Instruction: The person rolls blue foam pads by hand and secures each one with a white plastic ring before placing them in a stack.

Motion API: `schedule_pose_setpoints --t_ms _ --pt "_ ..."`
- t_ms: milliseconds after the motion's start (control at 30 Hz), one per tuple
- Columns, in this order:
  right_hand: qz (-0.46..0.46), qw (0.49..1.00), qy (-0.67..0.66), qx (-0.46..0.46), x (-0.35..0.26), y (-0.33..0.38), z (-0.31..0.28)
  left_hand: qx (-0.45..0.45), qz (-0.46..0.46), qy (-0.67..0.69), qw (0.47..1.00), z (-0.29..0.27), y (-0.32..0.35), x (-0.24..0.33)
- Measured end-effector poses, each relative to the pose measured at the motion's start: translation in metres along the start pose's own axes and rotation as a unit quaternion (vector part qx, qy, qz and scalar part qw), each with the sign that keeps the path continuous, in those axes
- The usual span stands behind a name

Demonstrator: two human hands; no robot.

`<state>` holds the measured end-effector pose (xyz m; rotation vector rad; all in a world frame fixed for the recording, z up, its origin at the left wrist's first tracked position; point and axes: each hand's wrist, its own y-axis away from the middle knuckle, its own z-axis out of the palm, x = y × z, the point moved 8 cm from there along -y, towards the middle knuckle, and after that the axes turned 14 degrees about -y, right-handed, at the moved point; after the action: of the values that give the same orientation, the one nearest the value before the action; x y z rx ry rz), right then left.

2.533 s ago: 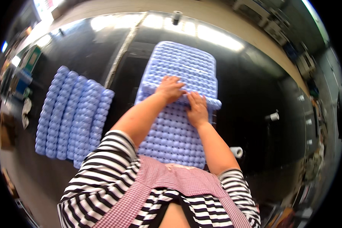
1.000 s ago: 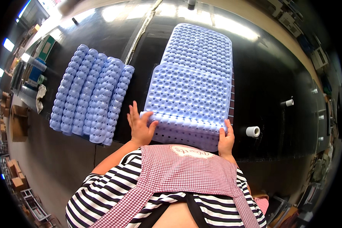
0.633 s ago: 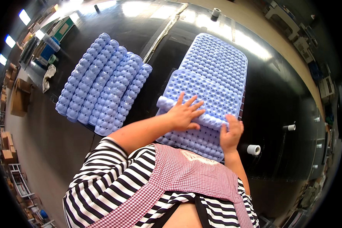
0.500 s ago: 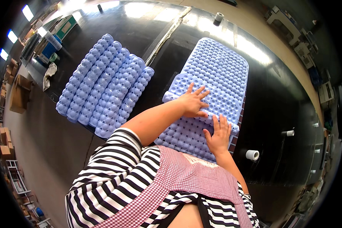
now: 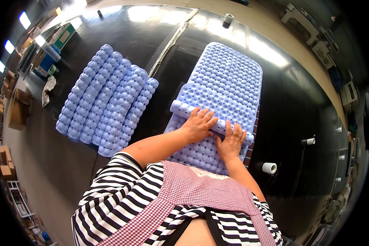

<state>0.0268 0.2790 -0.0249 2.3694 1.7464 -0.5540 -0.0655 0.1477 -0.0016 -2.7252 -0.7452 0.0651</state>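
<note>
Both hands press flat, fingers spread: left hand [image 5: 199, 125] and right hand [image 5: 230, 141] on the blue mat's [image 5: 229, 78] rolled fold, apparently ungripped; keep pressure even toward the table's [image 5: 291, 106] far edge.

Two hands — left hand [image 5: 199, 124], right hand [image 5: 231, 141] — on one blue bubbled mat [image 5: 229, 88]; four rolled blue mats [image 5: 106, 100]; three tape rolls [image 5: 269, 167] on one table [image 5: 291, 106].

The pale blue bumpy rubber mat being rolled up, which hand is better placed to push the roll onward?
Left, probably. The left hand lies flat across the middle of the rolled edge of the pale blue bumpy rubber mat; the right hand sits near the roll's right end.
</note>
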Motion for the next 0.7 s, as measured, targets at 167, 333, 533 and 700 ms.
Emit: schedule_pose_setpoints --t_ms 167,333,533,700 --pt "-0.076 0.996 -0.03 0.037 -0.014 0.027 -0.008 -0.039 0.007 -0.003 0.999 0.002 0.01 0.002" --pt "0.007 1.0 -0.007 -0.028 0.0 -0.03 -0.01 -0.115 -0.033 0.009 0.993 0.004 -0.037 -0.014" --pt "0.022 0.993 -0.02 -0.115 0.006 -0.083 -0.022 -0.086 0.002 0.016 0.996 0.003 -0.061 -0.03" --pt "-0.049 0.958 -0.284 -0.009 0.027 -0.082 -0.045 -0.066 0.029 -0.031 0.997 -0.003 -0.055 -0.016"
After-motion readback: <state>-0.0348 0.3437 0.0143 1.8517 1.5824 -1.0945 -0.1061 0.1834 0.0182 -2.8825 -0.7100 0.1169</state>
